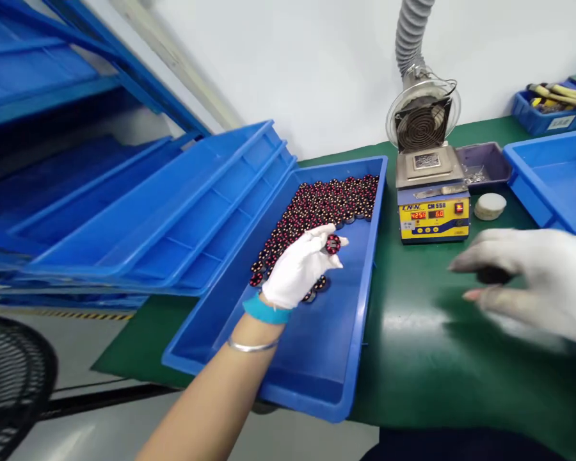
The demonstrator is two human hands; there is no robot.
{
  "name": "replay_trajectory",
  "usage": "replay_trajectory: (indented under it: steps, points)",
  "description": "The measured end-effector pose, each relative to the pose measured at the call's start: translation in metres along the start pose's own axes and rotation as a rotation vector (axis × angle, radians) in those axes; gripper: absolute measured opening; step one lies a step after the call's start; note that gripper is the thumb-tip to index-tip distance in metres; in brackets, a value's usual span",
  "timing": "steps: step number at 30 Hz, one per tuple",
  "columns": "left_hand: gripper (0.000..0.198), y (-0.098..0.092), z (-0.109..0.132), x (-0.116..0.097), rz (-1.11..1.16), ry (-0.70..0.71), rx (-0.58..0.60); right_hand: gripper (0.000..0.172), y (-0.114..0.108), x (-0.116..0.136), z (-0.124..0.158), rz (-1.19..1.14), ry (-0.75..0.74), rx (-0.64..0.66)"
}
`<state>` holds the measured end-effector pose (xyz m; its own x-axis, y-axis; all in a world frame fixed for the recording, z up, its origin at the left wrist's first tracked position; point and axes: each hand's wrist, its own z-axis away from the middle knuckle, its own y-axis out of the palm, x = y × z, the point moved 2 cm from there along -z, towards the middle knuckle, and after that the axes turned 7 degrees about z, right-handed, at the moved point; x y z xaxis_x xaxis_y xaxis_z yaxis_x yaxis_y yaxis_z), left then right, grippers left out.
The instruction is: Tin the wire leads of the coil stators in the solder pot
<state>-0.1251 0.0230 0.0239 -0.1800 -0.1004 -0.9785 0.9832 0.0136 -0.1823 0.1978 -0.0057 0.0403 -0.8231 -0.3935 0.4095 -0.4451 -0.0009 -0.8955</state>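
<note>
My left hand [297, 266], in a white glove with a teal cuff, is over a blue tray [317, 365]. Its fingers grip a small round black part with red dots [333, 244]. Many similar parts [317, 211] are packed in the far half of that tray, and a few lie loose beneath the hand. My right hand [537, 282], also gloved and smeared by motion, is above the green table at the right. Between its thumb and fingers is a dark round piece [493, 275], too blurred for its details to show.
A solder pot with a digital display [434, 214] stands beyond my hands, beneath a fan and grey hose [413, 32]. Near it are a round white pad [490, 205], a grey bin [482, 160] and another blue tray [547, 166]. Stacked blue trays [173, 211] lean at left; a black fan [14, 384] is lower left.
</note>
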Motion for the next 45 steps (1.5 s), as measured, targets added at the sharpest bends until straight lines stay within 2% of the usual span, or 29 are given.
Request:
replay_trajectory:
  steps: [2, 4, 7, 11, 15, 18, 22, 24, 26, 27, 30, 32, 34, 36, 40, 45]
  points:
    - [0.047, 0.027, 0.009, -0.015, 0.413, -0.097, 0.147, 0.034, 0.005, 0.040, -0.010, 0.072, -0.113, 0.006]
    - [0.042, 0.057, 0.014, -0.024, 0.588, -0.167, 0.273, 0.047, 0.010, 0.054, -0.023, 0.042, -0.119, -0.012]
    - [0.033, 0.093, 0.011, -0.026, 0.635, -0.145, 0.368, 0.056, 0.019, 0.047, -0.038, -0.039, -0.083, -0.082]
    - [0.032, 0.117, 0.002, -0.012, 0.647, -0.136, 0.432, 0.046, 0.030, 0.027, -0.040, -0.067, -0.007, -0.058]
    - [0.036, 0.119, 0.004, -0.002, 0.619, -0.191, 0.427, 0.043, 0.031, 0.023, -0.037, -0.032, 0.016, 0.018]
    - [0.034, 0.116, 0.009, -0.004, 0.572, -0.176, 0.412, 0.041, 0.029, 0.027, -0.038, 0.037, -0.082, 0.032]
    - [0.040, 0.112, 0.014, -0.010, 0.260, -0.105, 0.449, 0.045, 0.027, 0.028, -0.037, 0.185, -0.215, 0.089]
    - [0.043, 0.110, 0.015, -0.012, 0.123, -0.044, 0.391, 0.044, 0.028, 0.030, -0.035, 0.201, -0.290, 0.129]
    - [0.039, 0.108, 0.015, -0.011, 0.112, -0.015, 0.309, 0.043, 0.027, 0.031, -0.035, 0.139, -0.320, 0.118]
    - [0.039, 0.107, 0.015, -0.009, 0.149, -0.025, 0.278, 0.045, 0.027, 0.030, -0.035, 0.084, -0.279, 0.085]
    - [0.043, 0.105, 0.012, -0.005, 0.332, -0.108, 0.214, 0.061, 0.033, 0.026, -0.037, -0.188, -0.006, 0.015]
    - [0.045, 0.105, 0.011, -0.003, 0.443, -0.147, 0.185, 0.074, 0.043, 0.024, -0.039, -0.455, 0.103, 0.113]
    - [0.043, 0.105, 0.010, -0.002, 0.464, -0.140, 0.159, 0.079, 0.053, 0.026, -0.039, -0.703, 0.089, 0.248]
    - [0.041, 0.104, 0.010, -0.002, 0.417, -0.099, 0.129, 0.079, 0.057, 0.030, -0.037, -0.835, 0.057, 0.302]
    - [0.042, 0.102, 0.009, -0.003, 0.324, 0.004, 0.046, 0.078, 0.048, 0.036, -0.034, -0.834, 0.091, 0.250]
    - [0.046, 0.098, 0.008, -0.003, 0.337, 0.032, -0.042, 0.064, 0.034, 0.030, -0.037, -0.593, 0.183, 0.139]
